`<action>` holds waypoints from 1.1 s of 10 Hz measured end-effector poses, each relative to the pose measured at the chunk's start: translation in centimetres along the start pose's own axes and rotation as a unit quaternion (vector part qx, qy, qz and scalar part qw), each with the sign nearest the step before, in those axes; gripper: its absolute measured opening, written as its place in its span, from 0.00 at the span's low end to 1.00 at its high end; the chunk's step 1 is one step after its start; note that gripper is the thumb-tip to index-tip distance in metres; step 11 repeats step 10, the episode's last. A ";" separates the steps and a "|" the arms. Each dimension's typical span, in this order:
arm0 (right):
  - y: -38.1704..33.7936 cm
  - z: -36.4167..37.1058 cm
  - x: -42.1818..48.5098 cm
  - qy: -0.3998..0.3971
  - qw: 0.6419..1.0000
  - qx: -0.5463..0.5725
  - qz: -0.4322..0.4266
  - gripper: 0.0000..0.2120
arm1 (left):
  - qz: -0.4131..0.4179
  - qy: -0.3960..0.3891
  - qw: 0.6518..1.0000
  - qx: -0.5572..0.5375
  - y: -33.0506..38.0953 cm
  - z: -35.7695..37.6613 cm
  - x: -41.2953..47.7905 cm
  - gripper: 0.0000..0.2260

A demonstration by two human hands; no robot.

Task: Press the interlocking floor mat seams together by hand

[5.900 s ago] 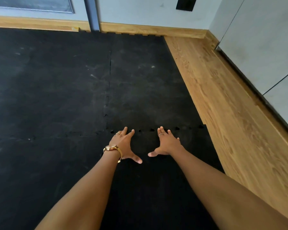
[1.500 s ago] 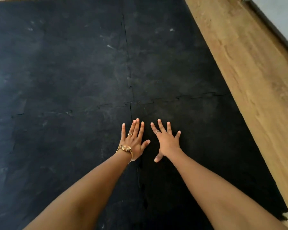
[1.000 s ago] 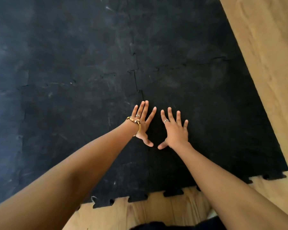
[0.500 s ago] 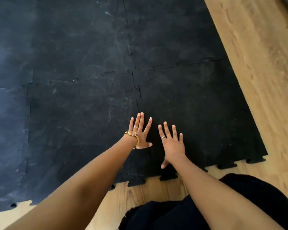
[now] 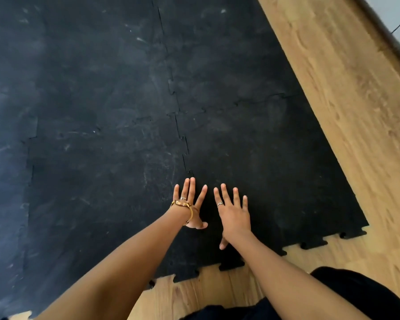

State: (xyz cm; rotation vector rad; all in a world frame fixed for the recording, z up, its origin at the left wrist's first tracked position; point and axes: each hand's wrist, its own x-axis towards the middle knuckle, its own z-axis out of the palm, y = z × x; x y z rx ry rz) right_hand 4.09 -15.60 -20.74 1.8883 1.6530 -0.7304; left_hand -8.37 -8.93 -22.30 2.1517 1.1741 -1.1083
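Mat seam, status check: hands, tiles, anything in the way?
Left hand and right hand open, flat on black mat. Lengthwise seam runs toward left fingertips. Nothing on mat.

Both hands, left (image 5: 191,205) beside right (image 5: 233,214), lie on the mat (image 5: 102,135), wood floor (image 5: 356,112) to its right.

You had the black interlocking floor mat (image 5: 252,146) lying flat on the wood floor, its surface dusty and scuffed with pale streaks. A toothed lengthwise seam (image 5: 183,144) ran from the far edge toward you and was lost from sight near the mat's near end. A crosswise seam (image 5: 247,103) met it partway along and looked closed, though faintly visible. The near edge (image 5: 310,244) showed its free puzzle teeth against the bare boards.
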 end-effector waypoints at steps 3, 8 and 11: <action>1.0 -8.0 5.9 0.014 0.997 0.078 0.004 0.67 | -0.064 0.166 0.984 -0.026 -2.2 -10.9 3.4 0.66; 1.9 -9.6 7.4 -0.046 0.997 0.069 -0.007 0.62 | -0.092 0.123 0.988 -0.018 -4.2 -13.8 6.7 0.75; 8.5 -11.4 4.6 0.084 0.996 0.022 -0.033 0.43 | -0.105 0.111 0.987 0.053 -0.5 -15.1 4.8 0.55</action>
